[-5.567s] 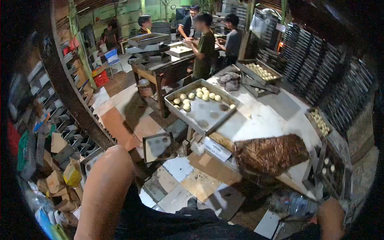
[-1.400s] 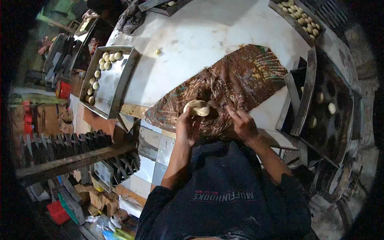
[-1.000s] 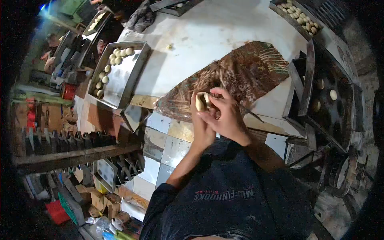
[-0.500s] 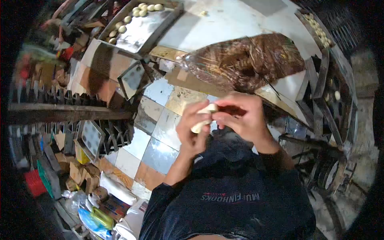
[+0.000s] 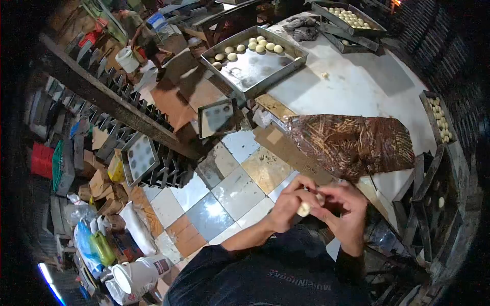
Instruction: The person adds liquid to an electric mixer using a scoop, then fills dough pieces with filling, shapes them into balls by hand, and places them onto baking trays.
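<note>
Both my hands are together in front of my chest, at the near side of the table. My left hand (image 5: 287, 208) is closed around a pale piece of dough (image 5: 304, 209), whose rounded end sticks out between the fingers. My right hand (image 5: 346, 208) pinches at the same dough with thumb and fingertips; its grip is partly hidden. Just beyond the hands, a wide, dark brown, ridged mass (image 5: 357, 143) with a glossy surface lies on the white tabletop (image 5: 352, 97). I cannot make out what it is made of.
A metal tray (image 5: 250, 86) holds several dough balls along its far side. More dough balls fill trays at the far (image 5: 352, 20) and right (image 5: 437, 120) edges. A wooden beam (image 5: 117, 97) crosses the left. White buckets (image 5: 133, 275) stand lower left. A person (image 5: 143, 38) is in the back.
My view has swung, so the table's far end and the person in the back now show. My hands, still together on the dough, appear lower and farther right.
</note>
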Demonstrator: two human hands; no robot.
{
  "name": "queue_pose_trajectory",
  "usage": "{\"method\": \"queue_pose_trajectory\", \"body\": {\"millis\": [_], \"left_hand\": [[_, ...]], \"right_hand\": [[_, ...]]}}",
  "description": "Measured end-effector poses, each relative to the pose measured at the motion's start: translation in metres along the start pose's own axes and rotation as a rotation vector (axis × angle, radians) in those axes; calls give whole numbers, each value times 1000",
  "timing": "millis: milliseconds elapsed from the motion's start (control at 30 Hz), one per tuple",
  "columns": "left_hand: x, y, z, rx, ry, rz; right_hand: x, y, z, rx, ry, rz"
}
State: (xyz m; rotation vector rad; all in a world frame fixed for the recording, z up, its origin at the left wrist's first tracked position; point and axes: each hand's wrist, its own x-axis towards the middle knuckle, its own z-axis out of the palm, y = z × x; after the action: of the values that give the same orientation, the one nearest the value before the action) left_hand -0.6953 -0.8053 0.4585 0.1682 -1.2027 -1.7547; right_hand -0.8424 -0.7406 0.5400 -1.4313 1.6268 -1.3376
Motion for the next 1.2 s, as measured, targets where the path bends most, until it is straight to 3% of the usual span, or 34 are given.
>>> {"method": "queue_pose_trajectory", "body": {"millis": [67,100,133,200,233,267,333,400,433,533,600,633,667,700,767,800,833,900,967,1067,1133,1200], "left_hand": [[18,-4,12,411,-221,190],[25,-10,26,389,-156,220],[33,-15,43,394,-153,223],[50,-29,75,608,49,420],[53,-43,91,604,34,448],[58,-53,106,608,11,458],[74,-66,150,419,-42,330],[93,-90,185,328,-282,249],[99,-114,198,271,-360,313],[104,-170,225,372,-353,369],[97,-175,249,637,-296,-50],[92,-198,259,598,-264,-240],[81,-225,260,667,-348,-163],[69,-251,260,730,-425,-78],[62,-266,301,373,-622,-472],[53,-279,306,556,-704,-613],[44,-292,312,742,-816,-743],[42,-291,324,312,-750,-540],[52,-286,334,96,-701,-434],[74,-274,342,143,-918,-850],[91,-259,330,131,-886,-954],[106,-245,314,140,-845,-1004]], "right_hand": [[-14,19,-18,112,-5,3],[-18,24,-27,36,39,-183],[-22,24,-36,39,34,-187],[-26,16,-53,-218,214,-431],[-35,32,-66,-391,274,-502],[-35,50,-98,-332,152,-662],[-53,65,-137,-247,212,-637],[-66,90,-158,-50,297,-544],[-77,109,-163,82,387,-451],[-90,92,-226,-53,255,-209],[-104,87,-266,-425,256,-165],[-115,79,-277,-437,370,-101],[-124,75,-286,-444,475,-46],[-133,83,-295,-435,435,-123],[-141,88,-308,-659,282,-200],[-143,96,-309,-712,216,-190],[-152,121,-306,-759,335,-278],[-163,124,-326,-673,341,-147],[-169,124,-351,-412,379,34],[-170,143,-403,-421,581,182],[-157,172,-438,-595,701,190],[-156,194,-459,-753,378,502]]}}
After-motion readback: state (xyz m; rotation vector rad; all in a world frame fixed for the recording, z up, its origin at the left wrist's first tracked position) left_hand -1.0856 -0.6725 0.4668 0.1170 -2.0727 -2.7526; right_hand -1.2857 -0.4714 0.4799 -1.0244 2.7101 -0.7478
